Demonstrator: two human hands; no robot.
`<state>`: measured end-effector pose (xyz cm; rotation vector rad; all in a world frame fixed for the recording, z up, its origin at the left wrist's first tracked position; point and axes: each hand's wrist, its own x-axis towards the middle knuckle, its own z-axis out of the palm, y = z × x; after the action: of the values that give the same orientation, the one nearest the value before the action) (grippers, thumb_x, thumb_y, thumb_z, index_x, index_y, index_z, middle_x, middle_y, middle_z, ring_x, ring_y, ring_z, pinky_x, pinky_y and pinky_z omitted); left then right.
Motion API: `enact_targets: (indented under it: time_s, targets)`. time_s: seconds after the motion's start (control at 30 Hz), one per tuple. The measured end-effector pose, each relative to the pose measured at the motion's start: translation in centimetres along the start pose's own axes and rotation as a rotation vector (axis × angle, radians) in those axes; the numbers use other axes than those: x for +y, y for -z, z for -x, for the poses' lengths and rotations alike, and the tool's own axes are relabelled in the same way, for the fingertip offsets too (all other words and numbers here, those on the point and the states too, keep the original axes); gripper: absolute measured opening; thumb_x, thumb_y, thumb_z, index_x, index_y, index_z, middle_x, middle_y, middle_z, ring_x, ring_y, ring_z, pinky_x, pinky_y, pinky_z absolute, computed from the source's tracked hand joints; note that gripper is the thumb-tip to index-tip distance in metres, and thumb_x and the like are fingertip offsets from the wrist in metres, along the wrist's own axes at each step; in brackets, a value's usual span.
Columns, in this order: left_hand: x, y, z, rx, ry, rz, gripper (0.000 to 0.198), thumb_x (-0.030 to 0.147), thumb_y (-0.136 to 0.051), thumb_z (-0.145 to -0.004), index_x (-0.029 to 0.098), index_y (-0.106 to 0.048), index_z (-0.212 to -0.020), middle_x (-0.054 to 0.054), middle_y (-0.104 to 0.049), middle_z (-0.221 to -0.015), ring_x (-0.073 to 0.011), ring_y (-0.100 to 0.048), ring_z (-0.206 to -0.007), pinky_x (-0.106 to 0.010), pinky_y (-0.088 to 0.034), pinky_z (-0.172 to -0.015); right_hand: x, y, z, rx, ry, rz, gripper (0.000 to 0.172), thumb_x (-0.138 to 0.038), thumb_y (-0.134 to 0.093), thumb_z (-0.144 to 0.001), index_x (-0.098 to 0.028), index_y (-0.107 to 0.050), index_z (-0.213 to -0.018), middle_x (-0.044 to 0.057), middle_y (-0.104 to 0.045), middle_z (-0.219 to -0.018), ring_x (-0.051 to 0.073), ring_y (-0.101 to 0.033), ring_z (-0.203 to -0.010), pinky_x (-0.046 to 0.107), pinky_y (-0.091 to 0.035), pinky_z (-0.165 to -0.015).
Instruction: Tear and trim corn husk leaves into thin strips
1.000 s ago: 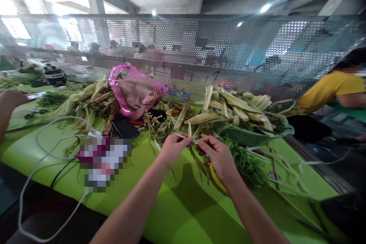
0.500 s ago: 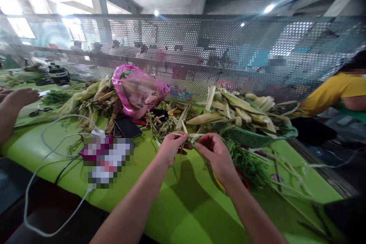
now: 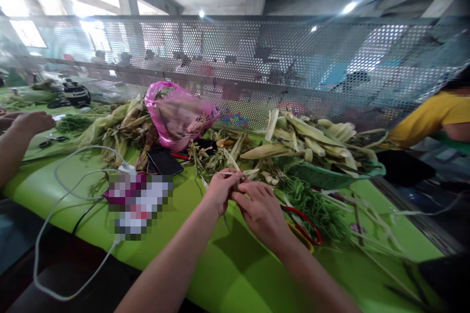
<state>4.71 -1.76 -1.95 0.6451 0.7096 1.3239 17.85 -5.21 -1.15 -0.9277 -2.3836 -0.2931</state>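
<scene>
Over the green table my left hand (image 3: 221, 190) is closed in a pinch on pale strips of corn husk (image 3: 250, 173). My right hand (image 3: 259, 208) meets it, fingers pressed together around the lower part of the same strips. Its fingertips are partly hidden, though they touch the husk beside my left fingers. Scissors with red and yellow handles (image 3: 308, 227) lie just right of my right hand, partly covered by the wrist. Beyond them rests a bunch of thin green strands (image 3: 319, 210). A heap of dry husks (image 3: 312, 139) fills a green basket (image 3: 323, 178).
A pink plastic bag (image 3: 176, 117) stands behind a black phone (image 3: 164, 162). Left of my arms are a power strip (image 3: 127, 188) and a looping white cable (image 3: 40, 234). Another person's hand (image 3: 35, 122) works at far left; a yellow sleeve (image 3: 422, 115) shows at right. A perforated metal screen (image 3: 235, 44) runs behind.
My right hand has moved left and turned palm down, closing against my left hand. More of the scissors' handles now shows. My left hand stays nearly in place.
</scene>
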Motion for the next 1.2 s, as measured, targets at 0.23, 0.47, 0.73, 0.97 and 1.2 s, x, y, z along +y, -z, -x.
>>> enact_targets:
  time_s: [0.23, 0.47, 0.73, 0.97, 1.2]
  targets:
    - [-0.5, 0.1, -0.4, 0.005, -0.066, -0.116, 0.037, 0.038, -0.083, -0.055, 0.013, -0.063, -0.073, -0.001, -0.063, -0.064, -0.0109, -0.057, -0.059, -0.024, -0.044, -0.06, 0.1, 0.7, -0.1, 0.125, -0.072, -0.098, 0.014, -0.018, -0.052, -0.091, -0.022, -0.066, -0.09, 0.004, -0.069, -0.086, 0.021, -0.058, -0.084, 0.036, -0.04, -0.08]
    - [-0.3, -0.3, -0.1, -0.106, -0.025, -0.223, 0.04, 0.038, -0.086, -0.048, 0.011, -0.067, -0.07, -0.001, -0.063, -0.065, -0.0122, -0.058, -0.063, -0.031, -0.052, -0.073, 2.3, 1.5, 0.0, 0.32, -0.385, -0.346, 0.008, -0.03, -0.062, -0.084, -0.024, -0.067, -0.082, 0.006, -0.067, -0.09, 0.024, -0.058, -0.09, 0.04, -0.044, -0.084]
    - [0.2, -0.9, 0.7, -0.253, 0.013, -0.269, 0.037, 0.041, -0.081, -0.06, 0.01, -0.069, -0.077, -0.002, -0.063, -0.072, -0.01, -0.057, -0.066, -0.027, -0.05, -0.074, 3.1, 0.9, 0.3, 0.291, -0.762, -0.765, 0.021, -0.04, -0.066, -0.079, -0.019, -0.063, -0.082, 0.004, -0.065, -0.076, 0.019, -0.058, -0.071, 0.033, -0.047, -0.069]
    - [0.2, -0.7, 0.4, -0.101, -0.015, -0.254, 0.03, 0.034, -0.079, -0.062, 0.01, -0.063, -0.072, -0.002, -0.06, -0.067, -0.0083, -0.053, -0.058, -0.025, -0.05, -0.064, 2.9, 0.9, 0.2, 0.292, -0.707, -0.842, 0.024, -0.036, -0.068, -0.078, -0.02, -0.061, -0.095, 0.004, -0.064, -0.084, 0.019, -0.058, -0.078, 0.031, -0.047, -0.074]
    - [0.0, -0.2, 0.0, -0.055, -0.078, -0.393, 0.015, 0.026, -0.068, -0.068, 0.014, -0.058, -0.068, 0.001, -0.054, -0.06, -0.0087, -0.05, -0.052, -0.025, -0.045, -0.057, 2.8, 1.7, 0.1, 0.212, -0.534, -0.644, 0.011, -0.03, -0.064, -0.08, -0.023, -0.068, -0.088, 0.005, -0.069, -0.086, 0.022, -0.063, -0.082, 0.035, -0.048, -0.078]
